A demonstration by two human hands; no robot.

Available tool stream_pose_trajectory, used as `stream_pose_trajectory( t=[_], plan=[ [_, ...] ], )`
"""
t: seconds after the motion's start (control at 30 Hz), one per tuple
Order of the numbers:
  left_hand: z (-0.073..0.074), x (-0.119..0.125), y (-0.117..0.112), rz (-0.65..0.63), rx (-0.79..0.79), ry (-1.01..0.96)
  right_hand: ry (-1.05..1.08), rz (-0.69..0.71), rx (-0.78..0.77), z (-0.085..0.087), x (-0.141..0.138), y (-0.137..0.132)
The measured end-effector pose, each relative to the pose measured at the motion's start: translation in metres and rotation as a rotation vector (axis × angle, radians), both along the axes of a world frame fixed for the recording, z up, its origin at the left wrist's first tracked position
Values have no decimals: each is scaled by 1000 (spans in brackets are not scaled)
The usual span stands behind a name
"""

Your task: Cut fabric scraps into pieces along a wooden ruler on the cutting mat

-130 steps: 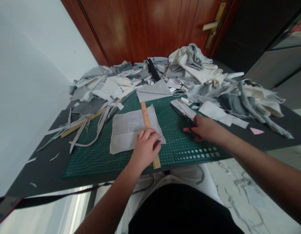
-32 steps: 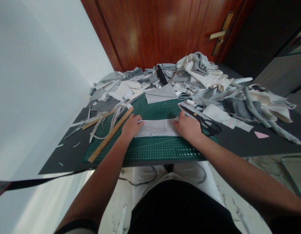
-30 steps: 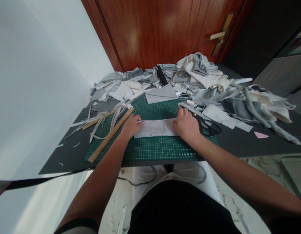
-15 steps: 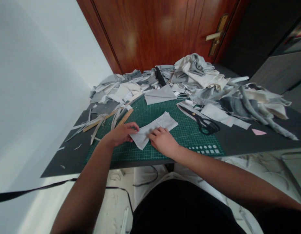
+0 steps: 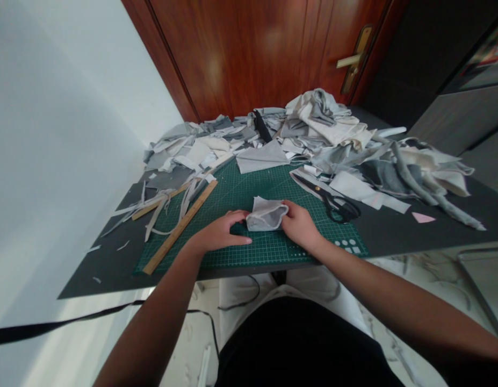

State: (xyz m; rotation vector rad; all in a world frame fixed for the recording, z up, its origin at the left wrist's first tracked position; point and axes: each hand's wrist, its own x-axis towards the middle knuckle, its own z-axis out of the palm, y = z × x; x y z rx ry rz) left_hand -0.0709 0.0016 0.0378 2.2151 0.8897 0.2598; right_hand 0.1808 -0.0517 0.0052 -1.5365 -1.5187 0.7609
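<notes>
A light grey piece of fabric [image 5: 268,217] is folded over on the green cutting mat [image 5: 232,255], its near side gaping like a pocket. My right hand [image 5: 299,224] pinches its right end between thumb and fingers. At the left end is my left hand [image 5: 222,232], its fingertips against the fabric's edge and its thumb stretched out apart, over the mat. Part of those fingertips is hidden behind the cloth. To the left of this hand, a wooden ruler [image 5: 180,228] lies slanted across the mat.
Black scissors [image 5: 333,203] lie on the right of the mat beside paper-like pieces. Heaped grey and white fabric [image 5: 321,121] lines the back of the dark table [image 5: 394,236]. Thin strips [image 5: 156,217] are strewn at left. A wooden door [image 5: 249,54] stands behind.
The fabric lay flat and slanted; now it is folded over and gaping. My right hand has moved right to its end, and my left hand has shifted right, its thumb now apart.
</notes>
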Motion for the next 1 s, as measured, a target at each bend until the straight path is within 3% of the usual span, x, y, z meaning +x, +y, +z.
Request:
stream_pose_trajectory(
  t=[0.17,0.27,0.37,0.47,0.57,0.77,0.87,1.0],
  plan=[
    [-13,23,-6,156,-137,-147,-15,-115,-162,2,-6,12],
    [-23,37,-5,307,-249,-307,189,-20,-187,-5,-7,12],
    [-32,44,-2,370,-342,-407,287,63,-180,-10,-4,11],
    [-37,48,2,410,-304,-356,63,-28,-189,-5,1,10],
    [-38,51,4,474,-148,-210,-231,-90,-190,5,5,10],
    [-30,64,-5,552,111,69,-611,-146,-259,16,2,6],
    [-25,69,-12,568,209,178,-699,-164,-60,13,-1,-2],
    [-24,69,-15,515,267,267,-711,200,283,0,-1,-16]
  ],
)
